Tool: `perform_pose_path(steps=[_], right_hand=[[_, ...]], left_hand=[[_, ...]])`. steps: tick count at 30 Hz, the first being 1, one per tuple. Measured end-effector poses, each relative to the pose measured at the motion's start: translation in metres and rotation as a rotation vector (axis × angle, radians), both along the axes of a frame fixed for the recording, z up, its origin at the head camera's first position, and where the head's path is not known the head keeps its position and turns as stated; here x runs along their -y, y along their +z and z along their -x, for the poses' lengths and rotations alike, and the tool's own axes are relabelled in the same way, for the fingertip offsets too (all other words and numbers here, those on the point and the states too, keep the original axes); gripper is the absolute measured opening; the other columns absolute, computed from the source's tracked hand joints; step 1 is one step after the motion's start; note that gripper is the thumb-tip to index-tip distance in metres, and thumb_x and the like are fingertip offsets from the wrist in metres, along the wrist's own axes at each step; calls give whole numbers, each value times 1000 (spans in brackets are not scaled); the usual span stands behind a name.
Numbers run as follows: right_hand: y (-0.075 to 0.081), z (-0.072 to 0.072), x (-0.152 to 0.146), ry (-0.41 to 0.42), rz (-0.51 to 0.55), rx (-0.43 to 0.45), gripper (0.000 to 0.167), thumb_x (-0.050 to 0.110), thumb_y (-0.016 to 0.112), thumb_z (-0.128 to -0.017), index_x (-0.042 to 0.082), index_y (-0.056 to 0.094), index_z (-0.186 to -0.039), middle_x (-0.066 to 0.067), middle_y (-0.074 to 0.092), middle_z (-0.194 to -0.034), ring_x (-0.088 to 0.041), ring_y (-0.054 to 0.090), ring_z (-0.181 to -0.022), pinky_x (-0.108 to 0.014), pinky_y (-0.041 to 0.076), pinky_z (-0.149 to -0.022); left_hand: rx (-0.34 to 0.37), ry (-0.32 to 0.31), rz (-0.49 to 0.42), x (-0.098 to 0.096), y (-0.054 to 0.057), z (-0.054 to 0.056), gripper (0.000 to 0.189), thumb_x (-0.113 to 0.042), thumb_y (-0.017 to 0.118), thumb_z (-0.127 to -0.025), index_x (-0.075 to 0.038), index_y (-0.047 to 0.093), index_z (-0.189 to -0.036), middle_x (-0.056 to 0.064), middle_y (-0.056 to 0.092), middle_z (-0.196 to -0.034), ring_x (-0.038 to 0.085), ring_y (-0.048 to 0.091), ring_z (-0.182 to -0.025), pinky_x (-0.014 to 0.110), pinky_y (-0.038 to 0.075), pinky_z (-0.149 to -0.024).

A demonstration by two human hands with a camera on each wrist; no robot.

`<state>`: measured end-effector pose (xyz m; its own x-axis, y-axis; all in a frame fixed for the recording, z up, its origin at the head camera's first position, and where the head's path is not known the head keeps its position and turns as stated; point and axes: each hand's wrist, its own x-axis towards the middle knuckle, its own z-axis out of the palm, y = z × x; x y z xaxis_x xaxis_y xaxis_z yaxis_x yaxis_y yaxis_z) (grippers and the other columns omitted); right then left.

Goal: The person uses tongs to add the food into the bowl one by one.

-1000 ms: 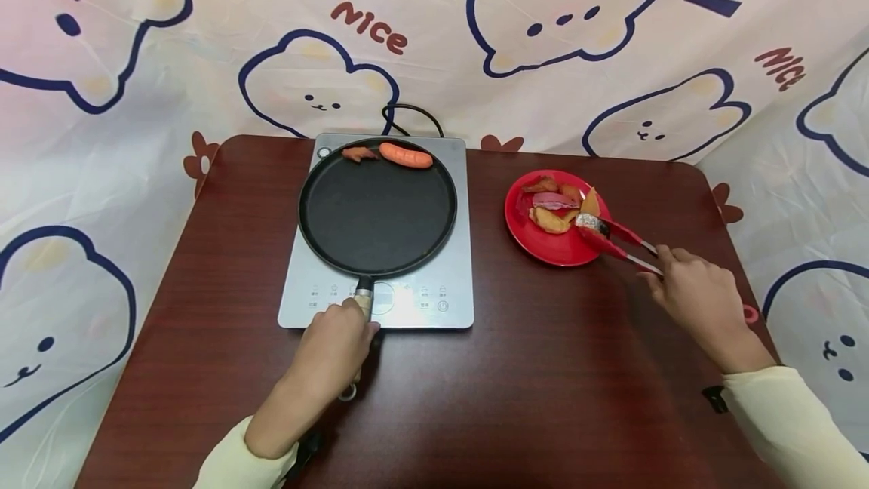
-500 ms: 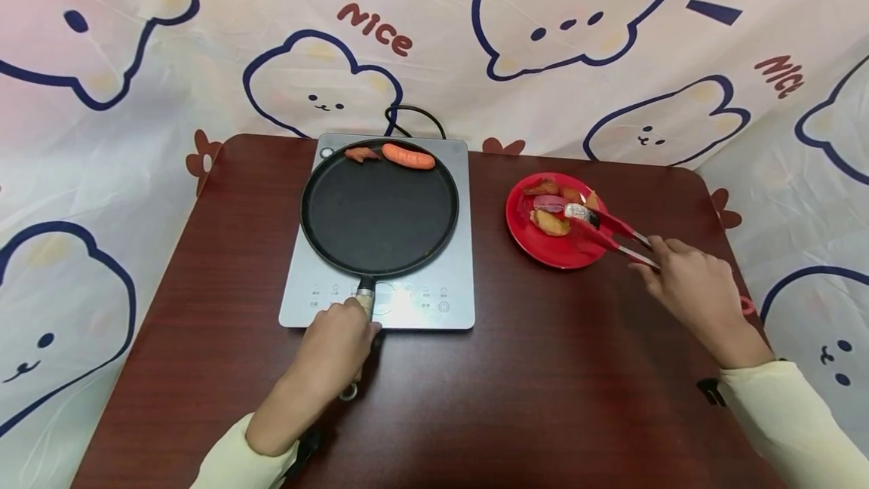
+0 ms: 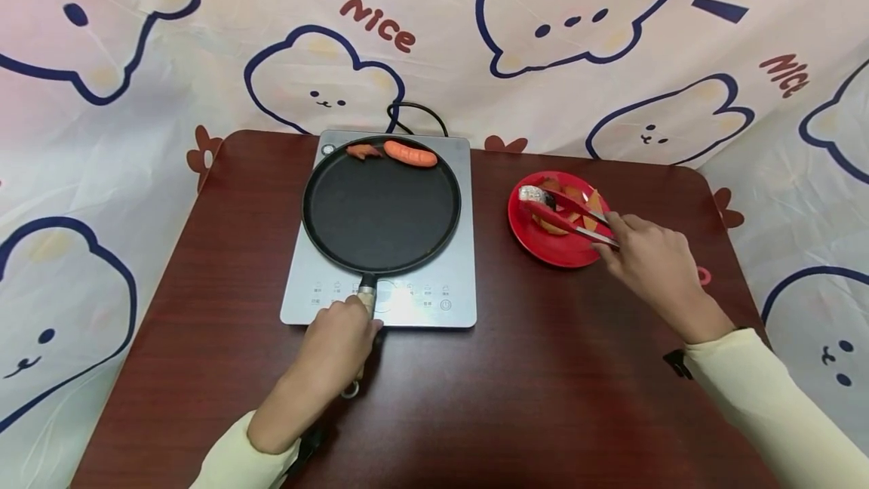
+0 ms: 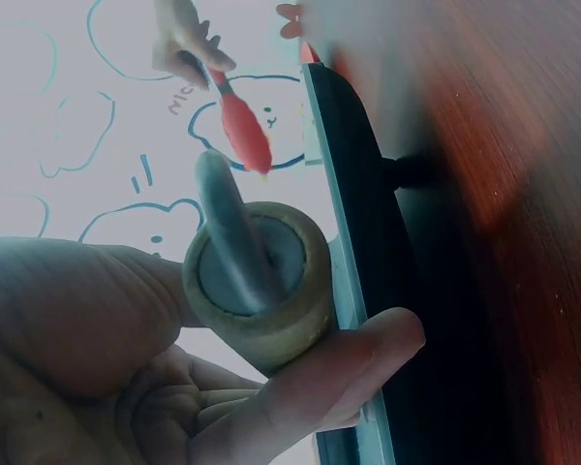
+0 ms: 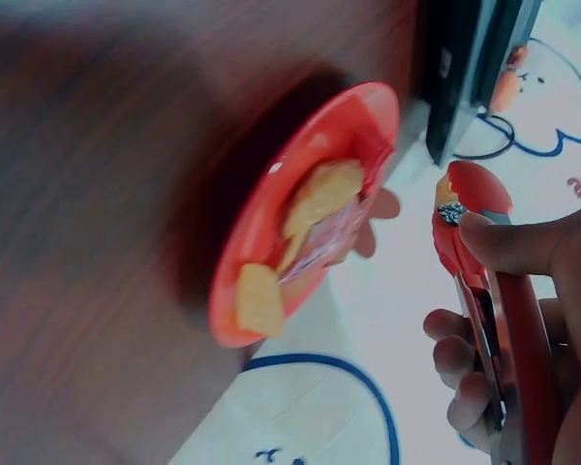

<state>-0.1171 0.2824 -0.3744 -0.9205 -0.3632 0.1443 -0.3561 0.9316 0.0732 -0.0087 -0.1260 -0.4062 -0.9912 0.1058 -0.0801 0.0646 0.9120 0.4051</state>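
Red-tipped tongs (image 3: 558, 219), gripped by the right hand (image 3: 648, 266), have moved leftward, while the left hand (image 3: 337, 342) grips the frying-pan handle (image 3: 367, 296) and we read "Nice" (image 3: 388, 28) on the backdrop (image 3: 441, 36).

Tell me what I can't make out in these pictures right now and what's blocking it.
Frying pan handle, middle part: head view, covered by the left hand.
Some food on the red plate: head view, behind the tongs.
What the held piece is: head view, too small.
Tongs' lower end: right wrist view, cut off by the bottom edge.
Induction cooktop labels: head view, too small to read.
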Motion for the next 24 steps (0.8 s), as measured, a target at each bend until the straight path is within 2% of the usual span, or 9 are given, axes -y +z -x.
perform_pose_path(steps=[3,10,12,20,24], right_hand=[[3,6,11,3,-2,15,61,26,85,-81,-6,64,-128,-28,70,-102,-26,56,-57,-48,57,-56],[3,23,35,36,17,41,64,33,83,-83,0,61,-133,-20,71,-89,-23,53,-53,-41,55,-53],[2,29,42,57,20,38,64,35,83,-83,1,61,-133,-20,72,-93,-24,55,-55,-42,56,-54],[9,43,77,105,52,60,59,36,79,-88,1,63,-133,-15,70,-89,-22,57,-59,-41,57,-57],[13,48,100,113,22,86,62,41,77,-90,1,61,-135,-16,73,-105,-27,68,-74,-44,61,-68]], left_hand=[[3,-8,6,0,1,1,27,-12,78,-89,5,60,-79,21,64,-67,39,67,-61,47,55,-56],[-1,-11,5,-1,0,2,26,-11,78,-88,5,60,-78,21,64,-67,39,68,-61,48,55,-56],[-9,-11,8,-1,0,2,26,-11,78,-88,5,60,-78,21,64,-68,40,68,-61,48,55,-56],[-5,-3,10,-1,-1,2,27,-11,79,-87,6,60,-78,22,64,-68,41,67,-61,48,55,-56],[-9,1,4,-1,0,1,26,-11,79,-87,6,60,-78,22,64,-69,41,67,-61,49,55,-56]])
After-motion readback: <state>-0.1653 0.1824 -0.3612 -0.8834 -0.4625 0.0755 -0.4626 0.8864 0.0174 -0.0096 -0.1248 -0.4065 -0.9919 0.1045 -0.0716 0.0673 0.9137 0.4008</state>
